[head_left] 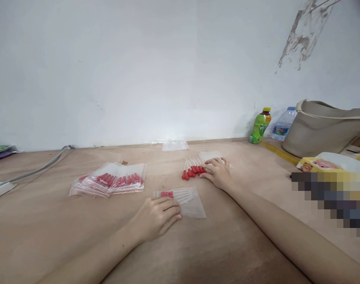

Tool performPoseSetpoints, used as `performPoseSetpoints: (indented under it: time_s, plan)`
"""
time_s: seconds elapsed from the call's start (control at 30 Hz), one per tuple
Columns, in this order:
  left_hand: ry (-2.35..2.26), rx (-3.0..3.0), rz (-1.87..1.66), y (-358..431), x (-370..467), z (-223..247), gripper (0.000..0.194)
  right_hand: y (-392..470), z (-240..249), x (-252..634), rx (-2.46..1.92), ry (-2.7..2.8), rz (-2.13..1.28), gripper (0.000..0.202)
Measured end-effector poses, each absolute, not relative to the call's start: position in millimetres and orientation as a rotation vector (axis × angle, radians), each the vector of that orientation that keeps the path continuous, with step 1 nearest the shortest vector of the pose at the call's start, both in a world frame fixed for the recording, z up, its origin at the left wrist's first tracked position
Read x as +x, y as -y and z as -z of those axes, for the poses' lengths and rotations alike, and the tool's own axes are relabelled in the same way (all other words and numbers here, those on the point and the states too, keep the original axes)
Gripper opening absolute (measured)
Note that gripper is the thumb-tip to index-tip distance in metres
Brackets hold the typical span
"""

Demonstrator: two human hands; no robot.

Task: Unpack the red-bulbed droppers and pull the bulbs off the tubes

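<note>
My left hand [160, 217] lies with its fingers stretched over the near edge of a clear zip bag [197, 211]. Inside that bag, red-bulbed droppers [167, 194] show, their thin clear stems pointing right; my fingers hide part of them. Farther back, my right hand [218, 171] has its fingers spread at the right side of a loose bunch of red-bulbed droppers [187, 173]. Its fingertips reach the bulbs; whether they pinch one is unclear. Another clear bag [211, 156] lies partly behind this hand.
Filled dropper bags [109, 181] overlap at left. An unfilled-looking bag [175, 146] lies by the wall. At right stand a green bottle [259, 126], a clear water bottle [283, 124], a grey bucket [321, 130] and a yellow tissue pack [321, 165]. A grey cable [49, 162] runs at left.
</note>
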State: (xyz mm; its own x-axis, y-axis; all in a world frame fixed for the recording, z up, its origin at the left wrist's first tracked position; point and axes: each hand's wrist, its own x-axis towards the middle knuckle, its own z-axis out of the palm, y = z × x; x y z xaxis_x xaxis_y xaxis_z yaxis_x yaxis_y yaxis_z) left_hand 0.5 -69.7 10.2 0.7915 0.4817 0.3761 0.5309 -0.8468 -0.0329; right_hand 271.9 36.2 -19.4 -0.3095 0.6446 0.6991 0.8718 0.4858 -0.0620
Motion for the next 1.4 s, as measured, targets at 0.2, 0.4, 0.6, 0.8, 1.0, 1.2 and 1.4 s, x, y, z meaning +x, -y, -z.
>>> performPoseSetpoints:
  time_s: [0.2,0.4,0.6,0.8,1.0,1.2,1.4]
  plan:
    - [0.961,-3.144,0.842,69.6,4.2,-9.4,0.046,-0.9,9.5,259.0,-1.102,2.011,0.272,0.024]
    - [1.597,-3.063,1.393,47.9,0.4,-13.3,0.038,27.8,8.5,233.1,-0.74,2.294,0.014,0.024]
    - [1.832,-3.071,1.299,-12.5,7.4,-10.9,0.036,12.5,12.5,231.3,-1.117,2.077,0.273,0.014]
    - [1.435,-3.155,1.169,-34.8,35.6,-12.3,0.03,18.2,7.0,236.5,-1.059,2.152,0.23,0.021]
    - [1.476,-3.116,1.21,-37.5,50.0,-10.7,0.032,25.8,5.6,238.8,-1.018,2.208,0.162,0.023]
    - [1.632,-3.015,1.334,-33.0,35.5,-4.1,0.038,25.4,5.9,240.1,-0.975,2.244,0.124,0.021]
    - [1.898,-2.694,1.584,15.4,-9.0,10.1,0.032,28.3,7.1,236.2,-0.914,2.25,0.041,0.017]
